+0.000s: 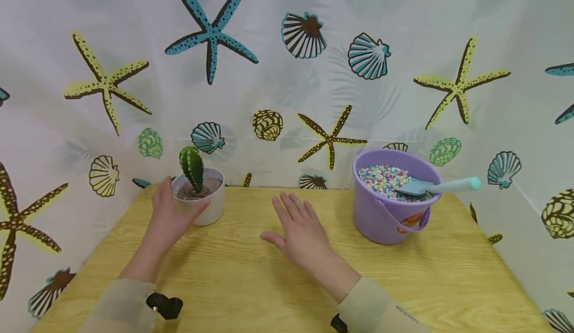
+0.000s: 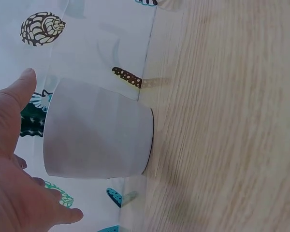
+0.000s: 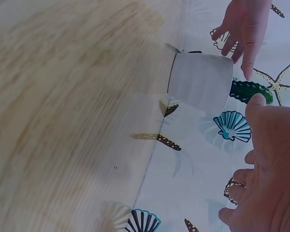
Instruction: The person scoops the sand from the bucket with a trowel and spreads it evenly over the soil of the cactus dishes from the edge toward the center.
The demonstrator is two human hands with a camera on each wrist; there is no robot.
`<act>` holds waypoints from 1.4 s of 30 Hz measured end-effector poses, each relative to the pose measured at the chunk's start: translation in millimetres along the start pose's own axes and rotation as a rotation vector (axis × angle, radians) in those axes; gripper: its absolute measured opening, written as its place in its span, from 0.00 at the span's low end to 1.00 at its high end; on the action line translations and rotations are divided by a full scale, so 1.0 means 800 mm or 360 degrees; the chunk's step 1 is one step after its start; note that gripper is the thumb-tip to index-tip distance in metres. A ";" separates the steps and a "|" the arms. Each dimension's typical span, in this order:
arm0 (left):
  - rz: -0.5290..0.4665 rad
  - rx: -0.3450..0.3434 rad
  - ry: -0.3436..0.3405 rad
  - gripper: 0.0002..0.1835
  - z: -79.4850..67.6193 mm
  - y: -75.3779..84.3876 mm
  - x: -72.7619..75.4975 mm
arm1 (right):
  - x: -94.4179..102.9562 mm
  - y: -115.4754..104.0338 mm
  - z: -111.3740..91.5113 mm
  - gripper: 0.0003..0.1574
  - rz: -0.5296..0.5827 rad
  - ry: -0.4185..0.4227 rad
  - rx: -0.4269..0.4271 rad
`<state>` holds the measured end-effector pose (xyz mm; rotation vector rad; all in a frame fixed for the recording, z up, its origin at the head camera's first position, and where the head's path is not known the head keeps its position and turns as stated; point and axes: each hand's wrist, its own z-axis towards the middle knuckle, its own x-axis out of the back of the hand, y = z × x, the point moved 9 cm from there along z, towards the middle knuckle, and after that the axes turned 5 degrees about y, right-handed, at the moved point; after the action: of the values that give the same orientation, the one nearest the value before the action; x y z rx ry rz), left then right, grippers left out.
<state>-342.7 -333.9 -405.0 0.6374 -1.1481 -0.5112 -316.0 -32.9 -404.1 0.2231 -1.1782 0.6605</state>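
Observation:
A small green cactus (image 1: 193, 169) stands in a white pot (image 1: 213, 204) of brownish soil at the back left of the table. My left hand (image 1: 169, 216) is beside the pot, its thumb and fingers spread about the near left side. In the left wrist view a gap shows between that hand (image 2: 9, 179) and the pot wall (image 2: 99, 135), so it does not appear to grip. Over the table's middle, right of the pot, my right hand (image 1: 306, 236) is held with straight fingers and thumb apart, holding nothing. The right wrist view shows the pot (image 3: 200, 77) upright between both hands.
At the back right stands a purple bucket (image 1: 376, 221) filled with multicoloured beads (image 1: 381, 178). A light blue shovel (image 1: 455, 185) lies in it, its handle sticking out over the right rim. A patterned curtain (image 1: 269, 88) surrounds the wooden table (image 1: 251, 278).

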 end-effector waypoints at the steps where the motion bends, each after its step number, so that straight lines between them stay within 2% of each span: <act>1: -0.0010 0.0003 0.0001 0.68 0.003 -0.001 0.001 | 0.000 -0.001 0.001 0.55 0.0005 0.0000 -0.0001; 8: -0.0085 0.0017 -0.0012 0.69 0.017 -0.003 -0.003 | -0.001 -0.009 0.005 0.55 0.0061 0.0016 -0.0001; 16: -0.0074 0.0051 -0.0046 0.71 0.031 -0.004 -0.011 | -0.002 -0.015 0.007 0.53 0.0040 0.0043 0.0015; 30: -0.0027 0.0111 -0.0128 0.69 0.043 -0.015 -0.018 | -0.002 -0.018 0.007 0.54 0.0039 0.0045 0.0035; 42: -0.0032 0.0120 -0.0122 0.69 0.045 -0.019 -0.024 | -0.004 -0.014 0.003 0.53 0.0091 0.0033 0.0009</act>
<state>-383.5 -339.1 -418.3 0.6999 -1.2386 -0.5152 -312.2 -44.0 -404.4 0.1876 -1.1666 0.7148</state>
